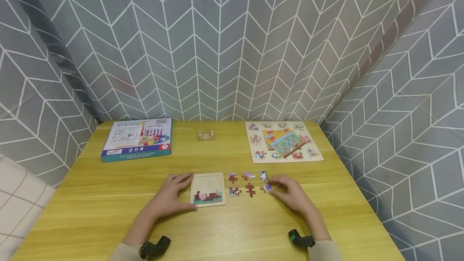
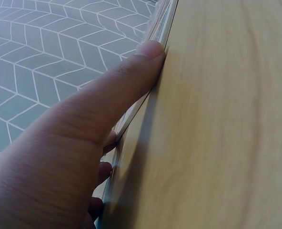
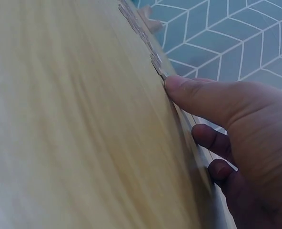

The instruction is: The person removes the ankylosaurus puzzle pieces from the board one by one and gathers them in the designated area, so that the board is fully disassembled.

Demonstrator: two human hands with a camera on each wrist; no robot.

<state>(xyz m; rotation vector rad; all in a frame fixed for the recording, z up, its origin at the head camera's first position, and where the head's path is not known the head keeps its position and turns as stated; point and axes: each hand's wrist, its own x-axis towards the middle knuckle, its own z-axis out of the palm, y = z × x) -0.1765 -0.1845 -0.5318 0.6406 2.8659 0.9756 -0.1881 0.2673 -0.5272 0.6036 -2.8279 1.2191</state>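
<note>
A square wooden puzzle tray [image 1: 206, 182] lies on the table, with brown and green picture pieces fitted along its bottom. My left hand [image 1: 168, 196] holds it by the left side, the thumb at the lower edge and a finger at the upper corner. In the left wrist view the thumb [image 2: 151, 49] presses against the tray's edge. Right of the tray, several loose jigsaw pieces [image 1: 250, 189] lie in two rows. At their right end my right hand [image 1: 291, 193] pinches a blue-purple jigsaw piece [image 1: 266, 187] between thumb and index finger, low over the tabletop.
At the back left lies a boxed bead set [image 1: 137, 139]. A small wooden cradle-shaped block [image 1: 206, 135] stands at the back middle. A sea-animal board [image 1: 253, 152] with another picture puzzle [image 1: 286, 143] on top is at the back right. Patterned curtains [image 1: 224, 51] hang behind the table [image 1: 224, 237].
</note>
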